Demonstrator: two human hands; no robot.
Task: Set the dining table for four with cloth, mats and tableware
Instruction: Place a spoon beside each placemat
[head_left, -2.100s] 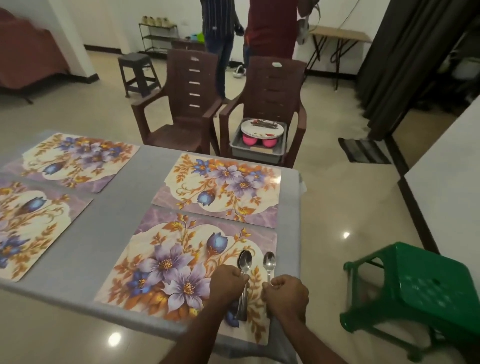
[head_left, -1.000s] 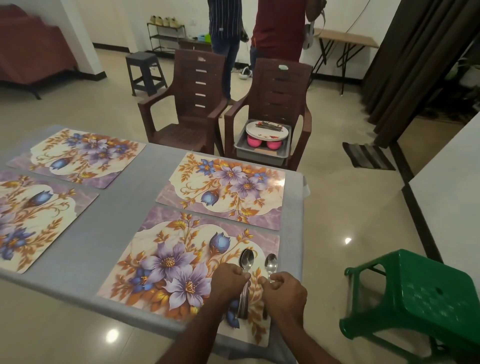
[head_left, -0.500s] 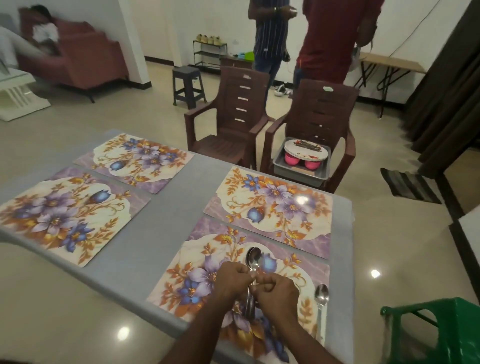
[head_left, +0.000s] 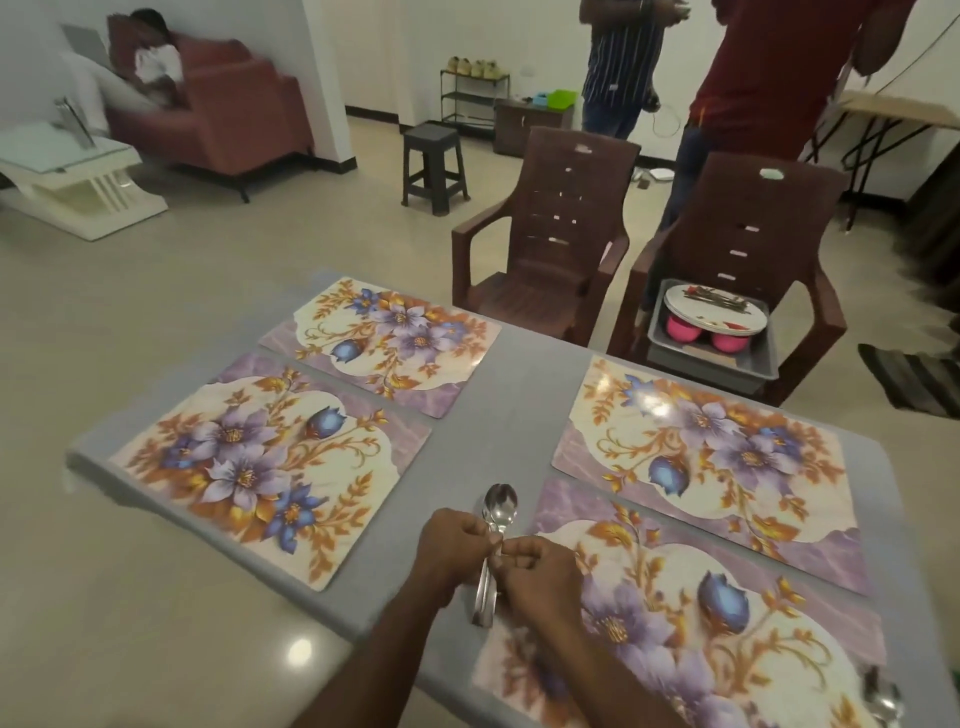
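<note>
Both hands hold a bundle of spoons above the bench's bare grey strip, between the two near mats.

The left hand (head_left: 457, 551) curls round the spoons (head_left: 492, 551) at mid-handle; the right hand (head_left: 540, 571) pinches them just beside it. Their long axis runs away from the person, bowls (head_left: 500, 503) far, handle ends near. The next bare floral mat (head_left: 270, 473) lies to the left, nearer the left hand. The spoons are plain polished steel.

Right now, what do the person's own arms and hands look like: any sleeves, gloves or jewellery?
Both forearms are bare up to the frame edge, with no sleeve showing. The left hand and right hand wear no gloves; no ring, watch or bracelet is visible.
</note>
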